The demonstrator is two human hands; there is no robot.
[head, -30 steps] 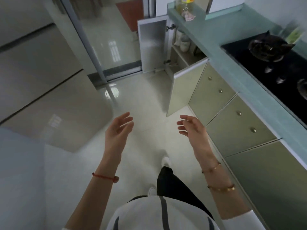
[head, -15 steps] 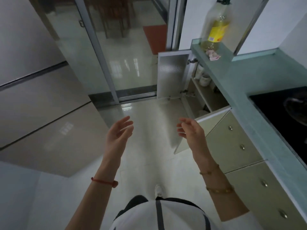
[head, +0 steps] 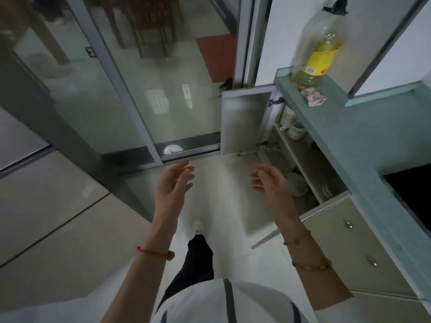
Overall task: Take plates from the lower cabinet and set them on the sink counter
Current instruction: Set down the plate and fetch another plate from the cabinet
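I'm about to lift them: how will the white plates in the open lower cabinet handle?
The plates look glossy white, probably glazed ceramic: stiff, breakable, somewhat slippery. Several seem crowded together, so likely heavy if lifted together.

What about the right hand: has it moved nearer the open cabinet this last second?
Yes. The right hand has advanced toward the open cabinet, now level with the plates inside.

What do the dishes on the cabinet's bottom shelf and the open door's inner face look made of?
Dishes: white, smooth and faintly glossy, so probably glazed ceramic, though in this dim light they could be melamine. Door inner face: grey, with a fine embossed pattern and a dull sheen, likely aluminium sheet or foil-faced board.
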